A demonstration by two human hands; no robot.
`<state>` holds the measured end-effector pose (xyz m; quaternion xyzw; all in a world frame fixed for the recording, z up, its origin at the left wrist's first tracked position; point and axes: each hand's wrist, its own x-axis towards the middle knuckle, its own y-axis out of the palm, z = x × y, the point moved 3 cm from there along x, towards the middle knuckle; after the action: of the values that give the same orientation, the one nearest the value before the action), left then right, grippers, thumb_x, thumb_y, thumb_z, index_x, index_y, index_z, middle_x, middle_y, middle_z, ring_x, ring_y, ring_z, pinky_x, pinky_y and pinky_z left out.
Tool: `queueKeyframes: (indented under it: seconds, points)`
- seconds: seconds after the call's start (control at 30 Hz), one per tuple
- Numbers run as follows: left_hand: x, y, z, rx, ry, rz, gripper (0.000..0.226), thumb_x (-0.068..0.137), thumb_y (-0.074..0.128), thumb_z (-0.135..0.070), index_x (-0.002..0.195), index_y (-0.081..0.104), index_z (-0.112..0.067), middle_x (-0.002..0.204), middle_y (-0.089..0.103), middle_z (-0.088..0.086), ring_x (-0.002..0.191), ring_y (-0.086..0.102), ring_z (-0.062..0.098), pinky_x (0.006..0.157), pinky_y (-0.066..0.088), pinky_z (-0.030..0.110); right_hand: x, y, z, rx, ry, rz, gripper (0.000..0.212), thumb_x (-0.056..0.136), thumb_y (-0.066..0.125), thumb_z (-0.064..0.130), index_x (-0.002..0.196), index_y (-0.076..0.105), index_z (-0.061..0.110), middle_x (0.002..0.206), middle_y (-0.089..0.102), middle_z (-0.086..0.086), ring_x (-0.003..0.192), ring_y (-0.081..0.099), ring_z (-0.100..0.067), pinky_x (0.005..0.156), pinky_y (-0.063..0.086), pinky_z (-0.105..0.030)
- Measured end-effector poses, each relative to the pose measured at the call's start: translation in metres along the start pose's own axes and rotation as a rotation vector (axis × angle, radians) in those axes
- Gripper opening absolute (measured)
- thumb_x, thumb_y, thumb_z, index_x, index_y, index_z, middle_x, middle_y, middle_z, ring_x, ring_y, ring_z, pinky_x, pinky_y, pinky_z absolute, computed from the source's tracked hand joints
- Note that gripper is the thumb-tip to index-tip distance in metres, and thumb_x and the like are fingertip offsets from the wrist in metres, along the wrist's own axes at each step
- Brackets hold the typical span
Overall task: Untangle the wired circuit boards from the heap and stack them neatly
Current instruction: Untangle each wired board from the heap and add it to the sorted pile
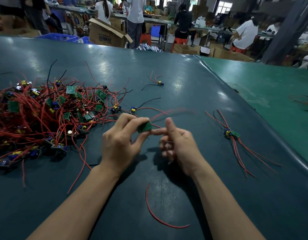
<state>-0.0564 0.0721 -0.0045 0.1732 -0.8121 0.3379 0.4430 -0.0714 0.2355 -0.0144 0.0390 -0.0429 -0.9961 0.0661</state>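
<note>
The wired circuit board (145, 127) is held above the bench (184, 80) at the centre of the frame, pinched between the thumb and fingers of the left hand (120, 144). Its red leads (167, 113) run up and to the right and appear blurred, so their free ends cannot be traced. The right hand (177, 144) sits just beside the board with the thumb raised and the fingers loosely curled; one fingertip touches the board's right edge, but no firm grip on anything can be made out.

The heap (46, 115) of boards and red and black wires occupies the left of the frame. A small group of sorted boards (231, 133) lies at the right centre, with wires fanned toward the lower right. One stray board (160, 83) lies at upper centre, and a loose red wire (160, 213) lies at lower centre.

Probable hazards from this position:
- If the leads are still looped through the heap, a pull would likely drag neighbouring boards (125, 110) along, or strain the solder joints.
- The held grip is a light edge pinch; a snag could twist the board free.
- Placement on the right-hand group with wires unaligned would likely retangle it.
</note>
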Motion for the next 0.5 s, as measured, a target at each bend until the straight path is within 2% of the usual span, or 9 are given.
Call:
queueKeyframes:
  seconds: [0.1, 0.2, 0.27, 0.33, 0.4, 0.5]
  points:
    - [-0.001, 0.007, -0.004, -0.099, 0.09, 0.152, 0.024, 0.085, 0.073, -0.02, 0.107, 0.074, -0.012, 0.091, 0.062, 0.003, 0.07, 0.051, 0.006, 0.054, 0.051, 0.034, -0.006, 0.009, 0.0, -0.055, -0.101, 0.104, 0.034, 0.081, 0.063, 0.049, 0.072, 0.071, 0.017, 0.052, 0.051, -0.001, 0.038, 0.041, -0.01, 0.035, 0.03, -0.016]
    - [0.0, 0.01, 0.0, -0.094, 0.056, 0.181, 0.031, 0.085, 0.072, -0.021, 0.115, 0.072, -0.013, 0.091, 0.065, 0.001, 0.068, 0.042, 0.001, 0.056, 0.051, 0.034, -0.005, 0.007, 0.002, -0.046, -0.179, 0.032, 0.029, 0.093, 0.062, 0.03, 0.068, 0.068, 0.016, 0.052, 0.056, -0.001, 0.04, 0.042, -0.01, 0.036, 0.033, -0.017]
    - [0.002, 0.009, 0.003, -0.035, 0.076, 0.139, 0.031, 0.087, 0.071, -0.024, 0.114, 0.072, -0.009, 0.088, 0.07, 0.001, 0.071, 0.055, 0.013, 0.063, 0.053, 0.038, -0.003, 0.003, 0.004, -0.094, -0.238, -0.09, 0.03, 0.096, 0.061, 0.022, 0.068, 0.067, 0.014, 0.052, 0.059, -0.003, 0.039, 0.044, -0.01, 0.037, 0.034, -0.017]
    - [0.004, 0.003, 0.007, 0.071, 0.115, 0.044, 0.02, 0.088, 0.072, -0.024, 0.102, 0.077, -0.011, 0.082, 0.072, -0.002, 0.075, 0.06, 0.026, 0.071, 0.05, 0.044, -0.002, -0.006, 0.008, -0.1, -0.272, -0.22, 0.029, 0.096, 0.062, 0.023, 0.071, 0.067, 0.01, 0.052, 0.059, -0.004, 0.039, 0.045, -0.013, 0.039, 0.034, -0.017]
    - [0.007, -0.003, 0.011, 0.22, 0.085, -0.059, 0.012, 0.089, 0.071, -0.028, 0.092, 0.079, -0.019, 0.081, 0.071, -0.009, 0.084, 0.059, 0.027, 0.083, 0.038, 0.045, -0.002, -0.014, 0.011, -0.082, -0.31, -0.31, 0.032, 0.096, 0.062, 0.025, 0.069, 0.065, 0.008, 0.051, 0.058, -0.004, 0.038, 0.045, -0.014, 0.038, 0.034, -0.017]
    - [0.007, -0.009, 0.018, 0.308, -0.038, -0.148, 0.012, 0.09, 0.07, -0.029, 0.094, 0.078, -0.021, 0.087, 0.072, -0.009, 0.092, 0.057, 0.028, 0.086, 0.032, 0.042, -0.004, -0.021, 0.013, -0.101, -0.357, -0.461, 0.035, 0.096, 0.062, 0.029, 0.065, 0.064, 0.013, 0.05, 0.059, -0.002, 0.039, 0.047, -0.013, 0.038, 0.035, -0.019]
